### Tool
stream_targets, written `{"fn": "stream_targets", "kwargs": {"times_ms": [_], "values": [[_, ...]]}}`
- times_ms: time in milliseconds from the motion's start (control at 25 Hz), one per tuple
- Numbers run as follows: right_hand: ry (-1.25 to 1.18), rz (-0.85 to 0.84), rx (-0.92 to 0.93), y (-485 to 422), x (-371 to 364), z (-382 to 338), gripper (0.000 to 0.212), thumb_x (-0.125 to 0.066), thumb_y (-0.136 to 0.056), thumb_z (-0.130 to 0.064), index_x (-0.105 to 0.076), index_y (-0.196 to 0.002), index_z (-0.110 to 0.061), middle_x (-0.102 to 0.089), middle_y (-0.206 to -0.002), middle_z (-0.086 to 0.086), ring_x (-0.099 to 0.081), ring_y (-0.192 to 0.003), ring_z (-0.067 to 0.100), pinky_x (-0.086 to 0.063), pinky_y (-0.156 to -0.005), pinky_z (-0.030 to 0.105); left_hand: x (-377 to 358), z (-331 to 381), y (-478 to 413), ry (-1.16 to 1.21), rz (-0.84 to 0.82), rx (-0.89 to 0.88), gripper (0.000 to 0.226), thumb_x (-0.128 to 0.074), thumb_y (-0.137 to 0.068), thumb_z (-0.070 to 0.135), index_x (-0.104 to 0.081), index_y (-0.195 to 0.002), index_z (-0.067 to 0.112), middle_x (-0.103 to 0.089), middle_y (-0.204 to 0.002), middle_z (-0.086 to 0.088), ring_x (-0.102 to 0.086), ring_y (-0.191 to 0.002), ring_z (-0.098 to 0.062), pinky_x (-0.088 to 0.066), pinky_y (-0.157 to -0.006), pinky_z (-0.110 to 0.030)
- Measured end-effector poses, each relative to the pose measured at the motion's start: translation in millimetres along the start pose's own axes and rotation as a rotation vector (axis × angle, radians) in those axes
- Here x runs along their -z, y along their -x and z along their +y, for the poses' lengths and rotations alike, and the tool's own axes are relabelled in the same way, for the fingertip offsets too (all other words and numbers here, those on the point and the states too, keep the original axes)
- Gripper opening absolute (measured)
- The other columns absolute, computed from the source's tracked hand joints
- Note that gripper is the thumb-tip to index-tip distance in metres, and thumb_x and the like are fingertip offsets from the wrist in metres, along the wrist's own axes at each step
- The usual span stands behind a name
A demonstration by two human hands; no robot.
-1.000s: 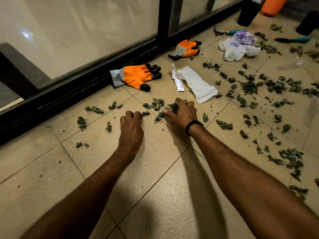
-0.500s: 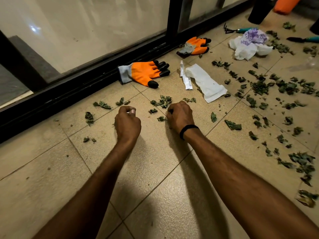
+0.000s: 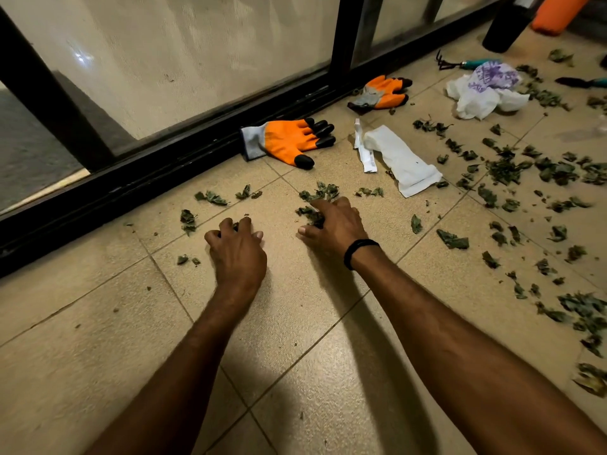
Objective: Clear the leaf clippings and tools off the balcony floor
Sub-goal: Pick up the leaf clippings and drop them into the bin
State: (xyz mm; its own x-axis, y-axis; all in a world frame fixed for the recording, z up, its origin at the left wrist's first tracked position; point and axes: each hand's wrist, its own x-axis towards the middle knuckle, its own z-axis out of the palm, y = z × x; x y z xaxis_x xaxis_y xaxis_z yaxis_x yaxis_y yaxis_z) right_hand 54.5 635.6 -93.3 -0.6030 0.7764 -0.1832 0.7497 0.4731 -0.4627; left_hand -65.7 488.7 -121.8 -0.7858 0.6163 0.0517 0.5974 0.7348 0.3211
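Head view: leaf clippings (image 3: 310,213) sit in a small clump under the right hand (image 3: 335,226), whose fingers are curled over them and grip them against the tiled floor (image 3: 98,356). More clippings lie just past its fingertips, with a loose scatter well off to its right, thickest at the far right. Left hand (image 3: 238,254) is just left of the right one and apart from it, palm down, fingers clawed on the tile. A leaf bit (image 3: 235,225) shows between its fingertips; cannot tell if it is grasped. A few stray bits lie left of and beyond that hand. Black wristband (image 3: 359,249) on the right wrist. Beyond both hands an orange glove (image 3: 285,139) lies flat, cuff against the black door track (image 3: 131,182). Right of it, beyond the right hand, is a white paper wrapper (image 3: 407,165) with a narrow torn strip (image 3: 365,149) beside it. Further out: a second orange glove (image 3: 382,93) by the track, a crumpled white bag (image 3: 483,93), a teal-handled hand rake (image 3: 460,64) behind the bag, and a teal-handled trowel (image 3: 584,82) at the right edge. Black cylinder (image 3: 505,24) and orange object (image 3: 555,11) at the far top right, both cut off.
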Motion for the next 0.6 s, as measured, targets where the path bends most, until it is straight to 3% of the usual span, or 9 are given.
{"fn": "stream_targets", "kwargs": {"times_ms": [160, 360, 440, 520, 600], "values": [[0.172, 0.065, 0.134, 11.3, -9.7, -13.2, 0.023, -0.058, -0.096, -0.027, -0.069, -0.111, -0.013, -0.052, -0.116, 0.014, -0.053, -0.105, 0.033, -0.049, -0.088, 0.037, 2.5, -1.9, 18.8, 0.134, 0.065, -0.095, 0.026, -0.048, -0.099, 0.008, -0.061, -0.121, 0.016, -0.053, -0.126, -0.011, -0.041, -0.111, -0.028, -0.043, -0.078, -0.033], [0.152, 0.126, 0.095, 26.1, -13.7, -22.3, 0.019, -0.056, -0.094, -0.013, -0.073, -0.101, -0.007, -0.06, -0.107, 0.014, -0.059, -0.095, 0.03, -0.051, -0.084, 0.037, 1.4, -17.1, 35.1, 0.191, 0.089, -0.129, 0.028, -0.052, -0.097, 0.004, -0.066, -0.12, 0.012, -0.058, -0.113, -0.005, -0.044, -0.105, -0.021, -0.036, -0.075, -0.028], [0.015, 0.121, 0.009, 35.1, -10.0, -28.5, 0.014, -0.064, -0.088, -0.013, -0.076, -0.095, -0.008, -0.069, -0.097, 0.01, -0.063, -0.09, 0.025, -0.053, -0.08, 0.033, 12.1, -21.6, 34.7, 0.312, 0.064, -0.076, 0.026, -0.054, -0.092, 0.0, -0.073, -0.107, 0.01, -0.063, -0.101, -0.004, -0.053, -0.096, -0.021, -0.041, -0.072, -0.028], [-0.306, 0.086, -0.15, 43.5, -4.9, -35.0, 0.008, -0.072, -0.082, -0.013, -0.077, -0.089, -0.011, -0.073, -0.085, 0.003, -0.067, -0.078, 0.016, -0.057, -0.073, 0.026, 25.8, -26.9, 38.6, 0.427, 0.069, -0.004, 0.022, -0.06, -0.088, -0.002, -0.078, -0.096, 0.008, -0.072, -0.094, -0.008, -0.065, -0.09, -0.025, -0.049, -0.075, -0.026], [-0.662, 0.017, -0.292, 53.0, 2.2, -47.2, 0.004, -0.076, -0.08, -0.01, -0.075, -0.083, -0.011, -0.073, -0.078, 0.002, -0.069, -0.068, 0.011, -0.059, -0.068, 0.022, 44.9, -35.2, 45.0, 0.622, 0.057, 0.156, 0.016, -0.067, -0.088, 0.005, -0.079, -0.097, 0.01, -0.076, -0.094, -0.007, -0.07, -0.088, -0.022, -0.056, -0.085, -0.032]]}}
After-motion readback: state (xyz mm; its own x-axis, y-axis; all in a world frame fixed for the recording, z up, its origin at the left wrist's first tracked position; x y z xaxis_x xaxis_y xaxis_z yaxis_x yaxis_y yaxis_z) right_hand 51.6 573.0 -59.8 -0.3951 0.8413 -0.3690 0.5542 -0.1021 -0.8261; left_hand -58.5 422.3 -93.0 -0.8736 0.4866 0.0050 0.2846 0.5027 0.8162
